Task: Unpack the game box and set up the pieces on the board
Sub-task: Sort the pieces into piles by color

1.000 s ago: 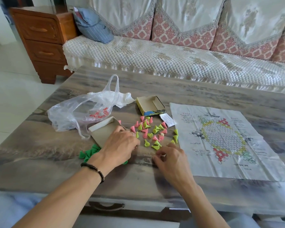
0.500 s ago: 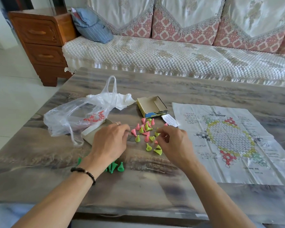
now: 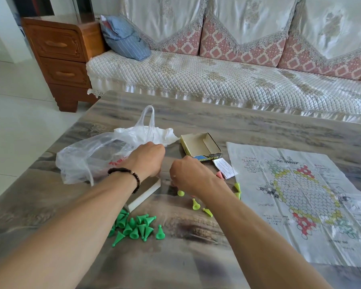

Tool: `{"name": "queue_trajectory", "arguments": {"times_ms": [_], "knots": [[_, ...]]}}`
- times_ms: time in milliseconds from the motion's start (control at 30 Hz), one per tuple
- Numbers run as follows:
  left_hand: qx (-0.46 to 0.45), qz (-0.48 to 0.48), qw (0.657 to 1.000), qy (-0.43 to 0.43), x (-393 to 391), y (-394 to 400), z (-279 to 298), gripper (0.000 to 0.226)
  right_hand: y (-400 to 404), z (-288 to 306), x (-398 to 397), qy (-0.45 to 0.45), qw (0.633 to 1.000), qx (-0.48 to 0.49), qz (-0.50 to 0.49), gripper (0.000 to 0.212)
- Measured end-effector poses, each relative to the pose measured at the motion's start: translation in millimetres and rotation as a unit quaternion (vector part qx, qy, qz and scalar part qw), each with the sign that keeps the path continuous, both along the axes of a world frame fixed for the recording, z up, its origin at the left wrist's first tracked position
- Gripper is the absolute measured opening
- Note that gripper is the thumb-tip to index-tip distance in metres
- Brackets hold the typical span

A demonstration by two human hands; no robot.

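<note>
The paper game board [image 3: 300, 201], printed with a star of hexagons, lies flat on the right of the table. The open yellow box tray [image 3: 200, 147] stands behind my hands. A heap of green cone pieces [image 3: 133, 226] lies near the front, beside a flat box part [image 3: 144, 195] under my left forearm. Yellow-green pieces [image 3: 196, 205] and a pink piece [image 3: 220, 175] lie scattered under my right hand [image 3: 188, 176]. My left hand [image 3: 146, 159] hovers just left of it. Both hands have their fingers curled downward and their fingertips hidden.
A crumpled clear plastic bag [image 3: 88, 159] lies at the left, touching my left hand. A small printed slip [image 3: 225, 168] sits between the box and the board. The grey marbled table [image 3: 196, 257] ends near a quilted sofa [image 3: 217, 80] and a wooden cabinet [image 3: 61, 59].
Both hands have moved forward toward the far side of the piece pile and closer together. The green heap, earlier under my left hand, now lies uncovered behind my wrists.
</note>
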State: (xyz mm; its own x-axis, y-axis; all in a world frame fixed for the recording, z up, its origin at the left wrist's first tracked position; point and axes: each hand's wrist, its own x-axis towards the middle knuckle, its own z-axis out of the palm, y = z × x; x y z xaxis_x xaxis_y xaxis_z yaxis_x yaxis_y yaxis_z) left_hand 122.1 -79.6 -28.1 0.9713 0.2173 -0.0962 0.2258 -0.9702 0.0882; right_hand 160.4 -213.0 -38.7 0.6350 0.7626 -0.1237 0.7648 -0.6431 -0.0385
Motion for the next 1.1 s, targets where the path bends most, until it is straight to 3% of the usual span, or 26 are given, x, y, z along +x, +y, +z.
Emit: {"name": "queue_trajectory", "arguments": {"times_ms": [167, 500, 667, 867, 1000, 1100], "knots": [[-0.014, 0.012, 1.0, 0.02, 4.2, 2.8, -1.1, 0.017, 2.0, -4.4, -1.5, 0.002, 1.0, 0.031, -0.004, 0.02], [0.013, 0.008, 0.999, 0.037, -4.2, -14.3, 7.6, 0.03, -39.7, 7.7, -16.7, 0.073, 0.955, 0.28, -0.07, 0.017], [-0.065, -0.032, 0.997, -0.034, -11.5, -41.7, 21.3, 0.026, -77.6, 14.0, -33.9, 0.11, 0.919, 0.348, -0.151, 0.012], [-0.217, -0.112, 0.97, -0.015, -54.5, -79.4, 3.3, 0.024, -126.9, 1.6, -63.8, 0.148, 0.914, 0.329, -0.187, 0.015], [-0.271, -0.132, 0.953, 0.002, -84.7, -95.9, -20.4, 0.025, -148.5, -12.5, -85.3, 0.151, 0.915, 0.306, -0.214, 0.015], [-0.266, -0.131, 0.954, -0.037, -97.8, -102.1, -36.5, 0.021, -152.7, -23.6, -98.3, 0.144, 0.924, 0.288, -0.208, 0.014]]}}
